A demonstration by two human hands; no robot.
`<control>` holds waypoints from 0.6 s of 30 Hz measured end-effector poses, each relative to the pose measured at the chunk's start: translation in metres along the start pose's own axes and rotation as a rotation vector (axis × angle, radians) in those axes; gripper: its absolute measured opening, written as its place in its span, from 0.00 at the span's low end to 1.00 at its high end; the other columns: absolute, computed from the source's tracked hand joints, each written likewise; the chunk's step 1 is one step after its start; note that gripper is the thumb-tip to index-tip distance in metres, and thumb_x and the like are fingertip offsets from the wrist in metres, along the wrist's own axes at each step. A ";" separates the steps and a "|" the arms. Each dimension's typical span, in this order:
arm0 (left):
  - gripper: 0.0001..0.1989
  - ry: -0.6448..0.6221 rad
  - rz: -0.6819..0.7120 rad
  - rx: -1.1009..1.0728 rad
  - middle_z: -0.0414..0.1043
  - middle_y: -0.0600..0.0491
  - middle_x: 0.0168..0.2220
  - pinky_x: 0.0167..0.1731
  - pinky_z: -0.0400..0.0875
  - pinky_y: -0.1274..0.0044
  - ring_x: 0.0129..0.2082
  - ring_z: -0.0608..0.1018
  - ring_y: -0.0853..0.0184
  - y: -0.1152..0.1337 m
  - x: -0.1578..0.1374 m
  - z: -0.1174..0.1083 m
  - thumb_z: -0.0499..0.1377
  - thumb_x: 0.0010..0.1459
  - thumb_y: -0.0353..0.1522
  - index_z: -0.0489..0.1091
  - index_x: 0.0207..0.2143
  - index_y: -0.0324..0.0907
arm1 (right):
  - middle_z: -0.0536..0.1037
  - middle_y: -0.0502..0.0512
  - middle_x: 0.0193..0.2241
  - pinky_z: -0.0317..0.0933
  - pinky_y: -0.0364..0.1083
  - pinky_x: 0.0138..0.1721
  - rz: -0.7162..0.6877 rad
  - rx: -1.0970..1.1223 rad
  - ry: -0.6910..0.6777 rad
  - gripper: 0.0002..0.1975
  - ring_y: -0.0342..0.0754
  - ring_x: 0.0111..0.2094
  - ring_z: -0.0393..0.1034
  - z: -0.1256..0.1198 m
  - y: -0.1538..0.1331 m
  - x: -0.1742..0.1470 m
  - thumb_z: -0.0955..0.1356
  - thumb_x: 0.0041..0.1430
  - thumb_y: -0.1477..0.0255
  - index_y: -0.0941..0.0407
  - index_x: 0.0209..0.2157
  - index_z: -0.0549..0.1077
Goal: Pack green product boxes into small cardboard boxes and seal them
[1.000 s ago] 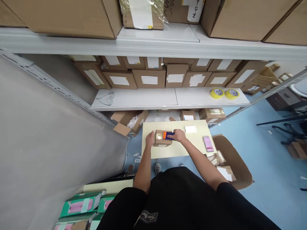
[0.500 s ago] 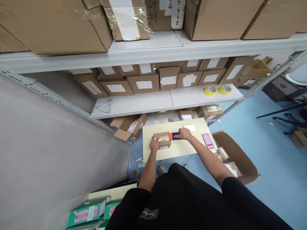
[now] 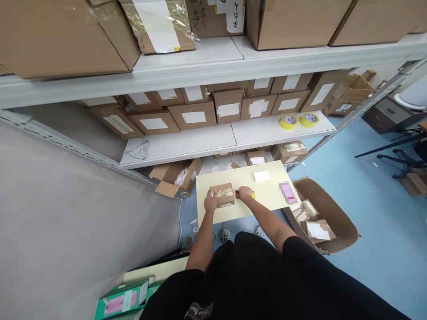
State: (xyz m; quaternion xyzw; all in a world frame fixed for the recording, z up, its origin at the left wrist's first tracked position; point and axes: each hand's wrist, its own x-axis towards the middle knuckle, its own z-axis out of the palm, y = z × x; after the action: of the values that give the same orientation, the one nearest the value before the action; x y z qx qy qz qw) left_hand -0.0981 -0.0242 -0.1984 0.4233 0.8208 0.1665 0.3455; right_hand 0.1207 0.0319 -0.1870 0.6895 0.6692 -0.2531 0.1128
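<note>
A small cardboard box (image 3: 225, 200) with clear tape over its top lies on the cream table (image 3: 220, 218). My left hand (image 3: 210, 201) is closed around the box's left end, with the thumb on top. Just off the box's right end, my right hand (image 3: 245, 193) is wrapped around a tape dispenser (image 3: 237, 194). Its blue and orange end shows on the left and a bit of yellow on the right; my fingers hide the middle. A white card or flat box (image 3: 261, 176) lies behind my right hand. Farther right is a pink phone-like item (image 3: 288, 193), partly blurred.
A large open carton (image 3: 336, 209) with small taped parcels stands beside the table's right end. Behind rises a shelf rack (image 3: 200, 146) full of labelled boxes, with two yellow tape rolls (image 3: 288, 122). An open box (image 3: 180, 175) stands at back left; green boxes (image 3: 122, 302) lie lower left.
My right hand has drawn in toward me and slightly left, turning the tape dispenser so less of its blue side shows. My left hand stays on the box. The view has shifted slightly.
</note>
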 end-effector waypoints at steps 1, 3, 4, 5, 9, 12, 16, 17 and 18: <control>0.36 -0.001 0.000 0.000 0.78 0.44 0.57 0.55 0.71 0.64 0.57 0.79 0.50 0.000 0.001 0.000 0.44 0.68 0.58 0.65 0.67 0.47 | 0.83 0.72 0.47 0.67 0.50 0.48 0.016 -0.002 -0.007 0.21 0.60 0.50 0.79 0.009 0.003 -0.002 0.72 0.62 0.61 0.61 0.50 0.79; 0.35 0.000 -0.005 -0.003 0.78 0.44 0.58 0.54 0.72 0.64 0.56 0.79 0.50 0.001 0.002 0.000 0.44 0.69 0.57 0.65 0.66 0.48 | 0.82 0.72 0.48 0.66 0.51 0.49 0.071 -0.008 0.008 0.22 0.60 0.51 0.78 0.021 0.022 -0.006 0.68 0.67 0.59 0.60 0.54 0.76; 0.35 0.001 -0.009 -0.004 0.78 0.43 0.57 0.54 0.72 0.64 0.56 0.80 0.50 0.003 0.003 0.000 0.44 0.69 0.57 0.65 0.66 0.47 | 0.82 0.72 0.49 0.66 0.52 0.51 0.098 -0.008 0.040 0.22 0.60 0.52 0.77 0.025 0.037 -0.007 0.65 0.70 0.59 0.60 0.56 0.75; 0.35 0.005 -0.014 -0.004 0.78 0.43 0.57 0.54 0.72 0.64 0.56 0.80 0.49 0.005 0.004 0.001 0.45 0.69 0.57 0.66 0.66 0.47 | 0.81 0.72 0.51 0.64 0.53 0.54 0.120 -0.010 0.081 0.22 0.60 0.54 0.75 0.028 0.054 -0.007 0.63 0.72 0.61 0.61 0.56 0.74; 0.34 0.014 -0.007 0.002 0.78 0.42 0.57 0.54 0.72 0.63 0.56 0.79 0.48 0.008 0.006 0.002 0.45 0.69 0.56 0.66 0.65 0.46 | 0.79 0.73 0.53 0.56 0.51 0.61 0.162 0.021 0.121 0.20 0.61 0.62 0.67 0.031 0.129 -0.007 0.60 0.73 0.68 0.65 0.57 0.73; 0.33 0.022 0.001 -0.005 0.78 0.44 0.57 0.54 0.72 0.63 0.56 0.79 0.49 0.008 0.007 0.003 0.45 0.69 0.56 0.66 0.64 0.47 | 0.78 0.70 0.52 0.59 0.51 0.57 0.203 0.083 -0.014 0.19 0.60 0.58 0.70 0.030 0.175 -0.009 0.62 0.71 0.72 0.62 0.58 0.72; 0.33 0.035 0.001 0.000 0.79 0.45 0.56 0.53 0.73 0.64 0.54 0.80 0.50 0.008 0.009 0.003 0.45 0.69 0.57 0.67 0.63 0.48 | 0.73 0.68 0.60 0.62 0.50 0.53 0.250 0.120 -0.088 0.21 0.56 0.54 0.73 0.029 0.202 -0.014 0.65 0.66 0.75 0.56 0.59 0.72; 0.33 0.037 0.004 0.002 0.79 0.45 0.56 0.52 0.73 0.64 0.54 0.80 0.50 0.008 0.010 0.003 0.45 0.69 0.57 0.68 0.63 0.48 | 0.72 0.67 0.61 0.63 0.49 0.53 0.261 0.130 -0.078 0.21 0.55 0.55 0.73 0.028 0.203 -0.016 0.65 0.65 0.74 0.56 0.59 0.72; 0.33 0.039 0.008 0.004 0.79 0.44 0.56 0.53 0.73 0.64 0.54 0.80 0.50 0.008 0.010 0.003 0.45 0.69 0.57 0.68 0.62 0.48 | 0.72 0.67 0.62 0.63 0.49 0.53 0.275 0.146 -0.063 0.21 0.55 0.55 0.73 0.028 0.202 -0.017 0.65 0.65 0.74 0.56 0.59 0.72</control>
State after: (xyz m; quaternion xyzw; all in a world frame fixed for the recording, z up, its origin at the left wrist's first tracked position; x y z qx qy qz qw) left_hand -0.0953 -0.0117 -0.2009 0.4237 0.8261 0.1744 0.3280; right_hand 0.3133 -0.0127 -0.2394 0.7725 0.5446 -0.3047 0.1172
